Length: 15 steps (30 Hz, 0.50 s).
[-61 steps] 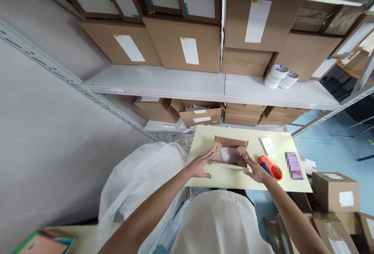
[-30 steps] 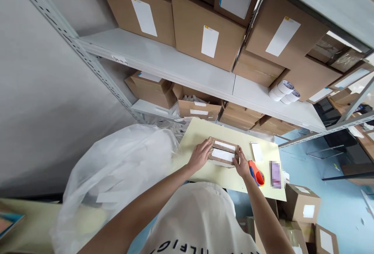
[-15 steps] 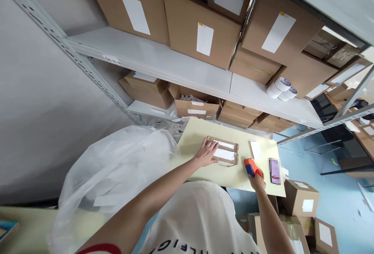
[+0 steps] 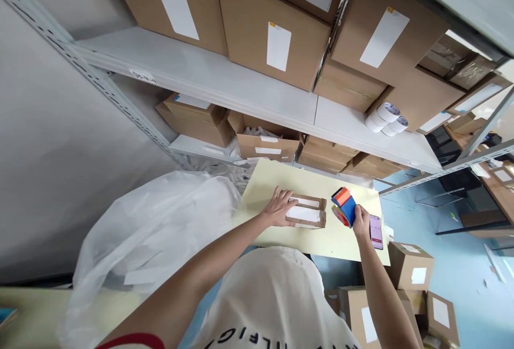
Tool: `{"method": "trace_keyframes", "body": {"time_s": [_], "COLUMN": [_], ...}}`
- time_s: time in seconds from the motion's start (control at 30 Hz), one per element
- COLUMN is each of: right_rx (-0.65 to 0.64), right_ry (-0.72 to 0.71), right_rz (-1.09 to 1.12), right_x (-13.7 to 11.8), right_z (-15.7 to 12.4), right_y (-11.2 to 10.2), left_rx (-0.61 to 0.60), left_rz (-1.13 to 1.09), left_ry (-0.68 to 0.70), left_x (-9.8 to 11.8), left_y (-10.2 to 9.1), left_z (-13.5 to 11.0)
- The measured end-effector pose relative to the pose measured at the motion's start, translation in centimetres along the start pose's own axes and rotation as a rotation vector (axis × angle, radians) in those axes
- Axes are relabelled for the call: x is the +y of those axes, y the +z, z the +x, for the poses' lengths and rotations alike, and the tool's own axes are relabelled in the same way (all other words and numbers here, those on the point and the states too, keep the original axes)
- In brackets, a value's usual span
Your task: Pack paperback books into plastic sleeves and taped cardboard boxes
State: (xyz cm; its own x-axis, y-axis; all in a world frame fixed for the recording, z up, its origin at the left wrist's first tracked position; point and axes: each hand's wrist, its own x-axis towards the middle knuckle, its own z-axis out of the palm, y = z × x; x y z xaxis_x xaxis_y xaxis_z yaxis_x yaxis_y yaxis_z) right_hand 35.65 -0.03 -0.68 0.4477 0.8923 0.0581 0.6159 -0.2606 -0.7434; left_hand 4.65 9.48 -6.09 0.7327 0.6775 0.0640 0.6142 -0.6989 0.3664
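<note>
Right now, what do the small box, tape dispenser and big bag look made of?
Small box: likely cardboard, matte; plain brown sides.
Tape dispenser: probably hard plastic; solid orange and blue body.
Big bag: likely thin plastic film, soft sheen; white, translucent, crumpled. Exact polymers can't be told.

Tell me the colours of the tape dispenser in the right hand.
The tape dispenser is mainly blue and orange-red; it shows best in the head view.

The brown cardboard box [image 4: 307, 213] lies on the table [image 4: 313, 243], top folded down with white patches, its left end in my left grip [image 4: 278, 210]. My right grip [image 4: 362, 221] holds the orange-and-blue tape dispenser [image 4: 346, 209], tilted, beside it.
</note>
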Motion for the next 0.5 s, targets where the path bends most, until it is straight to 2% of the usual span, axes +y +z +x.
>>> {"method": "trace_keyframes", "body": {"time_s": [0.1,0.17,0.23,0.33,0.5], "right_rx": [-0.178,-0.316,-0.397,-0.421,-0.472], "right_ry": [-0.085,-0.098,-0.093,-0.091,-0.108], "right_rz": [0.162,0.14,0.06,-0.042,-0.084], "right_x": [-3.6,-5.3,-6.2,-6.7,-6.7], "right_z": [1.0,1.4,1.6,2.0,2.3], "right_y": [1.8,3.4,4.8,6.0,6.1], "left_rx": [0.002,0.015,0.026,0.031,0.092], "left_rz": [-0.024,-0.044,-0.062,-0.101,-0.304], "left_ry": [0.002,-0.004,-0.014,-0.041,-0.128], "left_x": [0.2,0.2,0.3,0.3,0.8], "left_y": [0.5,0.8,0.9,0.8,0.4], "left_z": [-0.7,-0.9,-1.0,-1.1,-2.0]}}
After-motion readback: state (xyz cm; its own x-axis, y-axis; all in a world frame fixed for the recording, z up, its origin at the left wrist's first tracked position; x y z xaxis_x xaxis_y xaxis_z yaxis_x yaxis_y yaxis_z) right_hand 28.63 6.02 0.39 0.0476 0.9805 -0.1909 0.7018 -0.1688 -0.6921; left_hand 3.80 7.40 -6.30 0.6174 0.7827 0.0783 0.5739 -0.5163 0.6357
